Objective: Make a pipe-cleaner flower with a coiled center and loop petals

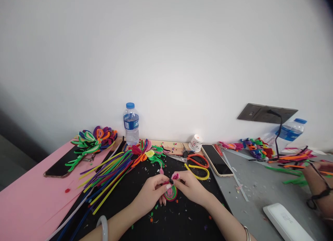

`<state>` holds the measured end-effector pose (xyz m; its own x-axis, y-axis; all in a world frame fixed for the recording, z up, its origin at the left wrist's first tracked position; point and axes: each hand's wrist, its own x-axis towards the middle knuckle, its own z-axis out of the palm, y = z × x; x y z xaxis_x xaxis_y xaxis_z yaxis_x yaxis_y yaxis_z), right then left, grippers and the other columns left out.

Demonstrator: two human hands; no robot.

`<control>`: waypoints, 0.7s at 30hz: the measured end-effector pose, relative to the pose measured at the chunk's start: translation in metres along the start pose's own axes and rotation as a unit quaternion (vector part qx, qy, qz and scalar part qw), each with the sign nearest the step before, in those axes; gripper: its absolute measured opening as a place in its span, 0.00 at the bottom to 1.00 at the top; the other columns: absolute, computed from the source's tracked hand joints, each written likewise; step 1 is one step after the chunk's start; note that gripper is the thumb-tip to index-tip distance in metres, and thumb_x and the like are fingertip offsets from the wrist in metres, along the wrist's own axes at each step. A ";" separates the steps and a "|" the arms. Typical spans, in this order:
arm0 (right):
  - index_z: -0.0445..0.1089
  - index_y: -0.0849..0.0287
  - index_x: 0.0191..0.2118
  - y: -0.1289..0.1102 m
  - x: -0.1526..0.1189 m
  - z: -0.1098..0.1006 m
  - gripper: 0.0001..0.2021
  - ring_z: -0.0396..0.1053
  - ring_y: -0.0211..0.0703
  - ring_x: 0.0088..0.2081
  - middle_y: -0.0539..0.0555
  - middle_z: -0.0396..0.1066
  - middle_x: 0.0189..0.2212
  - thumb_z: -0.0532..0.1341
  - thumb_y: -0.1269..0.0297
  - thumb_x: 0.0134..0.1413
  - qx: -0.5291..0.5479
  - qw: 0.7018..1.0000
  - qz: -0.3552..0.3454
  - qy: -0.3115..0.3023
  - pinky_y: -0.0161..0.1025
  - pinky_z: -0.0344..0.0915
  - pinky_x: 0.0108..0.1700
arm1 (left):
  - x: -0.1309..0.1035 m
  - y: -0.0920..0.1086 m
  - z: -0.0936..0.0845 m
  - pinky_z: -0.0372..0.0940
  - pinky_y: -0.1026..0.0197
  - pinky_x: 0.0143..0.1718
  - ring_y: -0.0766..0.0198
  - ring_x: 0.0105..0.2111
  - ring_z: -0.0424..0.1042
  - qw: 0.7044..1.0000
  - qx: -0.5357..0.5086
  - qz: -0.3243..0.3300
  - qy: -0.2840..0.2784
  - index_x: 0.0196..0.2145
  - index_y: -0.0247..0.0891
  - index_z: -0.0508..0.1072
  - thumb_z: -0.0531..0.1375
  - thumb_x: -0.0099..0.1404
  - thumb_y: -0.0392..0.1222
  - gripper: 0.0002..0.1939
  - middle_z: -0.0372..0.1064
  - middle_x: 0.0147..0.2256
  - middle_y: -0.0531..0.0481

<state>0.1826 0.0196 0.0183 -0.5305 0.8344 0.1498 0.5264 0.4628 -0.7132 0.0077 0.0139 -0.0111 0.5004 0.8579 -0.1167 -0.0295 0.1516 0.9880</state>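
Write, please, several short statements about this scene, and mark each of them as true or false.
1. The left hand and the right hand are close together at the round colourful piece. True.
2. The leftmost bottle lies on its side. False: it stands upright.
3. A black cable is plugged into the wall socket. True.
4. The white case lies on the pink surface. False: it lies on the grey surface.
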 end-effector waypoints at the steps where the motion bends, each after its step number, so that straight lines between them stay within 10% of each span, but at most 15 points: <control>1: 0.59 0.59 0.23 0.000 0.000 0.000 0.12 0.54 0.33 0.23 0.45 0.57 0.20 0.51 0.70 0.58 0.001 1.000 0.000 0.000 0.30 0.51 0.27 | 0.000 0.000 0.000 0.58 0.69 0.16 0.71 0.14 0.64 1.000 -0.002 -0.001 -0.001 0.33 0.33 0.68 0.57 0.58 0.45 0.11 0.66 0.20 0.55; 21: 0.59 0.60 0.23 -0.002 -0.001 0.000 0.12 0.53 0.33 0.23 0.44 0.55 0.20 0.51 0.71 0.58 0.006 1.000 0.000 -0.007 0.30 0.50 0.26 | -0.001 0.005 0.000 0.58 0.69 0.16 0.71 0.14 0.65 1.000 -0.009 -0.003 -0.004 0.30 0.33 0.68 0.58 0.57 0.47 0.12 0.66 0.19 0.55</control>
<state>0.1820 0.0179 0.0201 -0.5394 0.8301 0.1410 0.5188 0.4596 -0.7208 0.0070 0.0139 -0.0061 0.5082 0.8526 -0.1215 -0.0428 0.1659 0.9852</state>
